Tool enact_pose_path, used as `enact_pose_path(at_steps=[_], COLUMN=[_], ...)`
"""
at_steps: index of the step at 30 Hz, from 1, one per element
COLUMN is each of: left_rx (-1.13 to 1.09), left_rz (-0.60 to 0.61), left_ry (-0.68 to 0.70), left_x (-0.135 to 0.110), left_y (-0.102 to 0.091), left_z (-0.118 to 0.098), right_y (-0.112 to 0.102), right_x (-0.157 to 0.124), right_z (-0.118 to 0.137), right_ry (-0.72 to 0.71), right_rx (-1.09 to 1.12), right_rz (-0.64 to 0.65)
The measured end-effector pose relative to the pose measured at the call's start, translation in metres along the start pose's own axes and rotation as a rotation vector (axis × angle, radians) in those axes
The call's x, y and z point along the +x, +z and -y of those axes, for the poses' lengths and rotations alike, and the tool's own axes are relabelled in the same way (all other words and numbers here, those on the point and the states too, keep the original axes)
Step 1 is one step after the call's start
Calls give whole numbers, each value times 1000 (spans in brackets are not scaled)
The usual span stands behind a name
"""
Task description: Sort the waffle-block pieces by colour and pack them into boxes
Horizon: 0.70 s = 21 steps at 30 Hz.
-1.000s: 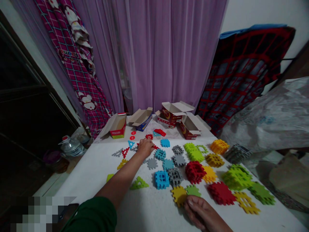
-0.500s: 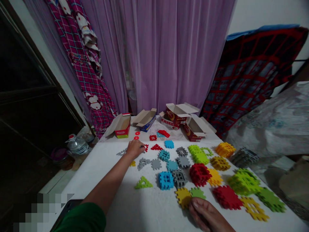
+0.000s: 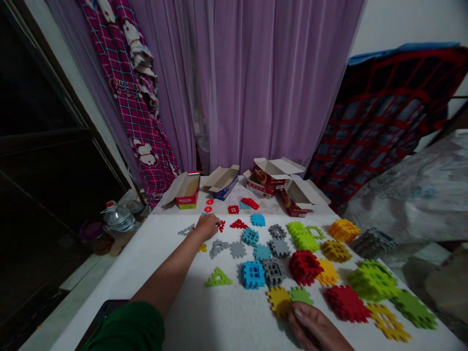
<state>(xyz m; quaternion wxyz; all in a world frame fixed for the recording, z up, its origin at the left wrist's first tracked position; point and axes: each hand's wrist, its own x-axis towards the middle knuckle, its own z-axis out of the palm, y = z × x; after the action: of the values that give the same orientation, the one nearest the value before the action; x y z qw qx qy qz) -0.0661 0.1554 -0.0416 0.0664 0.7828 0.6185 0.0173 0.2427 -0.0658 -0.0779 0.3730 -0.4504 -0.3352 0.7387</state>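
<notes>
Left hand (image 3: 207, 227) is stretching over the tabletop (image 3: 193, 312), fingers bending down; a small red piece (image 3: 221, 226) is lying right at the fingertips, partly covered. Cannot tell if the fingers are clamping it or just touching. Right hand (image 3: 312, 325) is resting lower in view, thumb and fingers together; a yellow square (image 3: 278, 301) and a light-green square (image 3: 300, 294) are sitting at the thumb, the hand hiding their near corners. Cannot tell if it's gripping either. Left forearm (image 3: 171, 278) is partly hiding a yellow piece (image 3: 203, 248); the green sleeve (image 3: 127, 329) is covering part of a dark object (image 3: 102, 312). Counting: two red rings (image 3: 206, 209), one red triangle (image 3: 238, 225) fully showing, one green triangle (image 3: 219, 281), five boxes (image 3: 188, 199) standing at the back. Stacked pieces are overlapping too much for counting.
</notes>
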Motion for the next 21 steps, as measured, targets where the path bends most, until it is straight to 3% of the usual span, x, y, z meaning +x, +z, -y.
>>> enact_pose_path(at_steps=[6, 12, 21], left_rx=[-18, 20, 82], left_rz=[-63, -34, 31], left_ry=[-92, -104, -74], left_x=[6, 5, 25], left_y=[-1, -2, -12], left_z=[10, 24, 15], right_y=[2, 1, -6], right_x=[-1, -1, 8], right_z=[1, 0, -7], right_ry=[-7, 17, 101], right_rx=[-5, 13, 75], right_rz=[-19, -18, -115])
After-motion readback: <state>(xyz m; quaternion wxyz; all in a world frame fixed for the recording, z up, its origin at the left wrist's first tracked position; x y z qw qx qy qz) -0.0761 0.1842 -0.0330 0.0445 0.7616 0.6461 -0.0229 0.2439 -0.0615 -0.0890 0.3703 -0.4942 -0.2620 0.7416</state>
